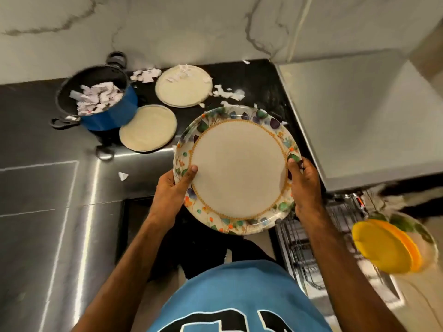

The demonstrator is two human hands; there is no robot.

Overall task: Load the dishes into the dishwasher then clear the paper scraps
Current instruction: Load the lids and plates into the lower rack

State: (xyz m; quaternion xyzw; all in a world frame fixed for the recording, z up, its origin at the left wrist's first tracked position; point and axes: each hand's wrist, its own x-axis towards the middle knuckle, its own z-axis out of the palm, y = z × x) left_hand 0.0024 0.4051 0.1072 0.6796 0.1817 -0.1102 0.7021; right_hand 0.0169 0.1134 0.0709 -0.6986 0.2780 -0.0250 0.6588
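The fingers point(192, 170) of the left hand point(171, 190) are curled round the left rim of the floral plate point(237, 168), with the thumb laid on its upper face. The opposite rim is gripped the same way by the right hand point(304, 188), its thumb pressed on the patterned border. The plate is thus held in both hands at the centre of the frame, face up and roughly level, apparently lifted over the near edge of the dark surface point(48, 144). The dishwasher rack point(309, 236) is seen at the lower right, below the plate and just beyond the right wrist, so the right hand is the nearer one. Yellow plates point(383, 248), blurred, are already stood in it at the far right. Being round, the plate has no long axis. It is judged that it must be swung down to the right and tipped on edge to be slotted in. Towards the upper left, two plain plates point(183, 86) and a blue pot point(112, 109) are not yet loaded. Paper scraps point(96, 97) are heaped in the pot and scattered near the plates.
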